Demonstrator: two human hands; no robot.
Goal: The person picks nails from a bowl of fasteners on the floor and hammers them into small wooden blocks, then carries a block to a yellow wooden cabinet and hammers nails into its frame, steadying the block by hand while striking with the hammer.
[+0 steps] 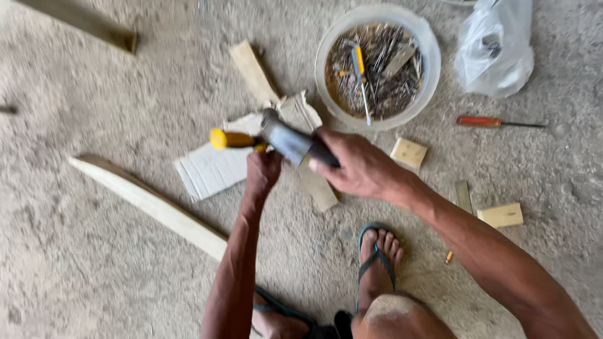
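Both hands grip tools above the concrete floor (94, 263).
Left hand (262, 172) clamps a yellow-handled chisel (233, 139); right hand (355, 166) wraps a hammer (290, 142); nail tub (377, 66) at one o'clock.

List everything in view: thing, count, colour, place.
hammer: one, grey head, centre, in right hand
yellow-handled tool: one, yellow and orange, in left hand
bucket: one, whitish, top centre, holds nails and a yellow screwdriver
red screwdriver: one, right of bucket
plastic bag: one, clear, top right
cardboard: one torn piece, pale, under the hands
long plank: one, pale, left
wood blocks: two, pale, right
floor: grey concrete
sandalled feet: two, bottom
left hand: grip shut
right hand: grip shut
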